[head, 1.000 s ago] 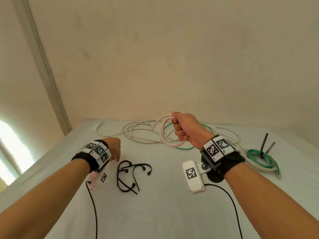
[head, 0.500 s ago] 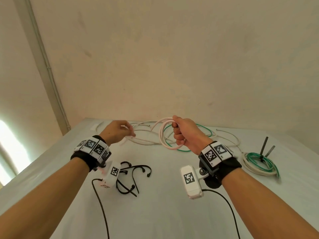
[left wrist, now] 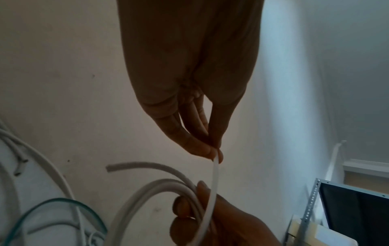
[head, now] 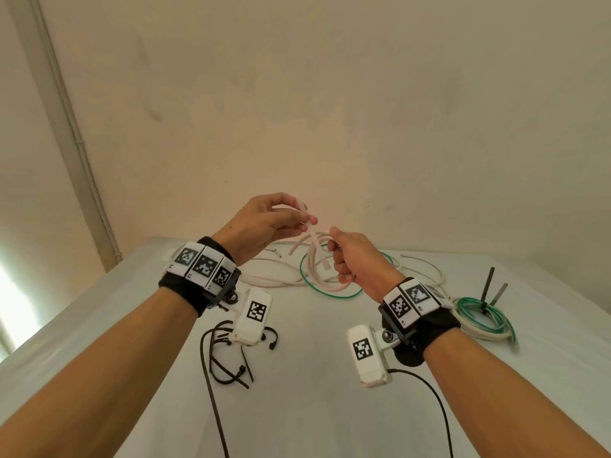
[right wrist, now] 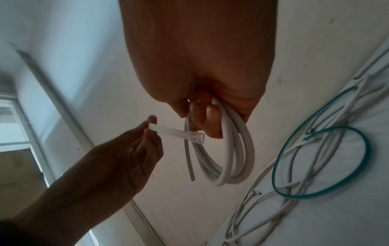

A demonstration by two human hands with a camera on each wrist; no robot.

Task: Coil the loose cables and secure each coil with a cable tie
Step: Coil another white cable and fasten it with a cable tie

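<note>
- The white cable coil point(head: 319, 269) hangs in the centre of the head view, above the table point(head: 330, 408), its loops bunched in the right hand point(head: 355, 259); in the right wrist view the coil point(right wrist: 227, 159) droops below the curled fingers point(right wrist: 210, 119), one loose end point(right wrist: 190, 164) dangling at its left.
- The right hand is clenched around the top of the coil.
- A white cable tie point(head: 312, 241) runs slanting across the coil, just left of the right hand; its square head point(right wrist: 197, 138) lies against the coil strands in the right wrist view.
- The left hand point(head: 264, 223), upper centre-left of the head view, pinches the tie's upper part between thumb and fingertips; the left wrist view shows the strip point(left wrist: 212, 188) dropping from that pinch towards the right hand point(left wrist: 210, 221) at the bottom of the frame.
- Behind the hands, loose white cables point(head: 271, 276) and a green cable loop point(head: 330, 289) lie on the table.
- At the right edge of the table sits a green and white coil point(head: 482, 322) bound with a black tie point(head: 487, 292), its tails sticking up.
- Black cable ties point(head: 228, 361) lie scattered lower left of centre, partly under the left wrist camera point(head: 253, 317).
</note>
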